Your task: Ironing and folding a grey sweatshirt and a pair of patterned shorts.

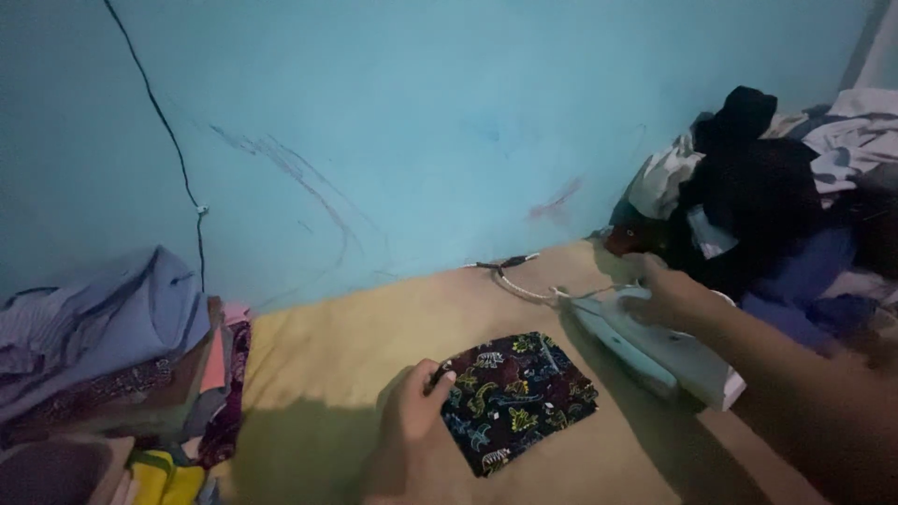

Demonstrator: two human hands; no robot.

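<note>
Patterned cloth (517, 399) lies on open mat, left hand (416, 421) pinching its corner, right hand (666, 295) gripping iron (655, 346).

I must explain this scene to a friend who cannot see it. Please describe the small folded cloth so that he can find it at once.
Start at the tan mat below the turquoise wall. Near its middle lies the folded cloth, between the left hand, which pinches its corner, and the white iron under the right hand. It alone is dark with bright yellow and blue figures, flat and apart from the clothes piles.
</note>
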